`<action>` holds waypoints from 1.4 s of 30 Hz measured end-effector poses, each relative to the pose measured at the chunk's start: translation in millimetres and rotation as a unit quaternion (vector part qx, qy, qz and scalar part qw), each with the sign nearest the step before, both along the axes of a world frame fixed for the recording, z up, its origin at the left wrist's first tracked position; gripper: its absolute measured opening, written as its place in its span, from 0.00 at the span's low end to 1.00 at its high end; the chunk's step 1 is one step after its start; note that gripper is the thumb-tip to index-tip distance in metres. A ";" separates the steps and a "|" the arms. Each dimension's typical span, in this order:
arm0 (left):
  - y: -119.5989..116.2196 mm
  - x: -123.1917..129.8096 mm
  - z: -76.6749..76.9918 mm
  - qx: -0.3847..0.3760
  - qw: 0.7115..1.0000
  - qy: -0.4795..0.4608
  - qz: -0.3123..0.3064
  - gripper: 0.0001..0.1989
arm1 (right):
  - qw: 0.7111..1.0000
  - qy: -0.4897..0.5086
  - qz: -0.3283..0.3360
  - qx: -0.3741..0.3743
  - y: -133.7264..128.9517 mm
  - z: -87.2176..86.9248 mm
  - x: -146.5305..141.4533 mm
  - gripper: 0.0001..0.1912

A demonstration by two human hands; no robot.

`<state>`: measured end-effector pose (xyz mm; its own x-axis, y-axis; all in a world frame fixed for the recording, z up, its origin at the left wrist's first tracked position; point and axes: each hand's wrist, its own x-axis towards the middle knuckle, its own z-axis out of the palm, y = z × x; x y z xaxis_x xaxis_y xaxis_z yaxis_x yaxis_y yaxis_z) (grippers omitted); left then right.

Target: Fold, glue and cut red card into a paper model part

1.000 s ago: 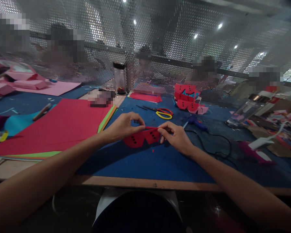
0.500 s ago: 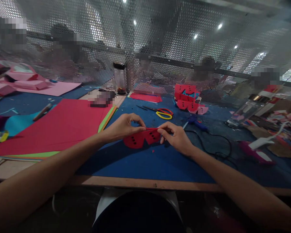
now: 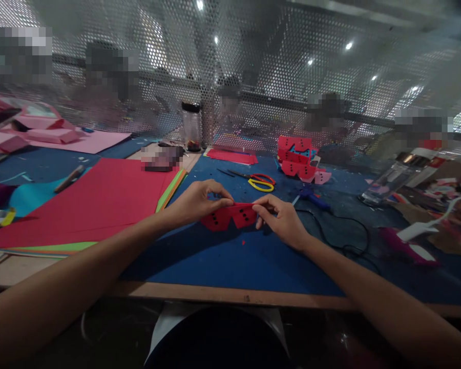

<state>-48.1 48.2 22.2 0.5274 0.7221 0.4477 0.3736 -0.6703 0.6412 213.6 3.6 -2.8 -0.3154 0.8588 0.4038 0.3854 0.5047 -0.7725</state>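
Note:
A red paper cutout [image 3: 244, 217] with black square marks and a notch in its lower edge hangs just above the blue mat [image 3: 223, 261]. My left hand [image 3: 200, 201] pinches its top edge near the middle, and my right hand [image 3: 278, 218] pinches the right end. Both hands are closed on the paper. Beyond them lie scissors [image 3: 262, 182] with red and yellow handles. Similar red cutouts [image 3: 296, 156] with black marks stand together farther back on the right. A tiny red scrap [image 3: 243, 242] rests below the held piece.
Stacked coloured sheets [image 3: 96, 200], red on top, lie left. A blue glue gun [image 3: 314, 197] with a black cord lies right, near a purple-and-white device [image 3: 411, 246] and a tilted glass bottle [image 3: 388, 179]. A lidded jar [image 3: 192, 128] stands by the perforated screen [image 3: 169, 66].
The red cutout's left part has tilted slightly up and back between my hands. Both hands keep their pinch. The whole view has shifted a little.

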 end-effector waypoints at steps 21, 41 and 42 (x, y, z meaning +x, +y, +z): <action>4.4 -0.5 -3.0 0.008 1.000 0.015 0.022 0.07 | 1.000 0.001 -0.011 0.000 0.4 1.3 1.8 0.11; 7.4 -6.8 2.2 0.075 0.985 -0.048 0.150 0.12 | 0.996 0.047 -0.076 0.024 9.5 0.2 7.2 0.12; 8.7 -7.5 1.6 0.064 0.983 -0.046 0.164 0.13 | 0.995 0.050 -0.081 0.025 10.5 0.2 8.0 0.13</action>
